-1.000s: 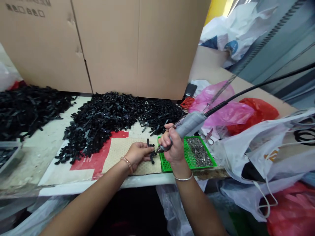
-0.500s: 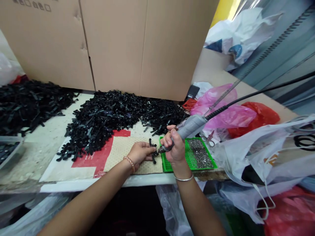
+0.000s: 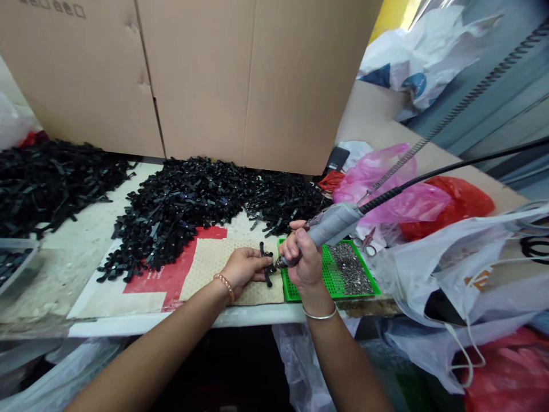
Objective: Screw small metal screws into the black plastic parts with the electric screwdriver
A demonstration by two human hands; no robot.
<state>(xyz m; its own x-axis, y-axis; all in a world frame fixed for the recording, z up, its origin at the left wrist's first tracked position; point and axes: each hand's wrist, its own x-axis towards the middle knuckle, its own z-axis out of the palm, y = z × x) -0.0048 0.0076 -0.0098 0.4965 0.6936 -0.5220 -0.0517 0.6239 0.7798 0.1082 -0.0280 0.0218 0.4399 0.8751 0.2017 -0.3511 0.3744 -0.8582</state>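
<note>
My left hand [image 3: 245, 266] pinches a small black plastic part [image 3: 266, 264] above a beige textured mat [image 3: 206, 269]. My right hand [image 3: 302, 252] is wrapped round a grey electric screwdriver [image 3: 332, 226], tilted with its tip down to the left. That tip meets the black part or lies right beside it; the exact contact is too small to tell. Under and beyond my right hand lies a green perforated tray [image 3: 293, 293], with many small metal screws [image 3: 351, 268] heaped in its right side.
Heaps of black parts [image 3: 184, 200] cover the back of the table, before a large cardboard box [image 3: 197, 74]. Scissors [image 3: 366, 242], a pink plastic bag [image 3: 386, 200] and a white bag [image 3: 429, 257] crowd the right. A coiled spring [image 3: 463, 106] and black cable run up from the screwdriver.
Almost nothing differs. Both hands keep their hold, and the screwdriver stays at the black part; the view has shifted very slightly.
</note>
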